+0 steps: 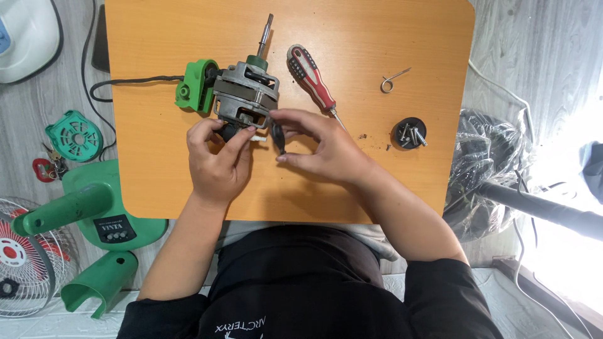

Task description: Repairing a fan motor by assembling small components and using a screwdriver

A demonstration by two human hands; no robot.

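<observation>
Motor [246, 93] sits on the orange table [389, 37], shaft pointing away from the person, green bracket [196, 85] on its left side with a black cable [129, 81] running off the table edge. Left hand [217, 157] is at the near end of the motor, fingers closed on a dark part there; can't tell exactly what it is. Right hand [326, 147] is just right of the left hand, thumb and fingers pinched on a small dark piece [277, 137] close to the motor's near end. Hands are nearly touching.

Right of the motor: red-and-black screwdriver [312, 76], lying diagonally, near it. Further right, a wire clip [392, 80], and a black cap [409, 133] holding several screws. On the floor left of the table: green fan base [100, 213], green grille part [74, 135], fan guard [22, 257].
</observation>
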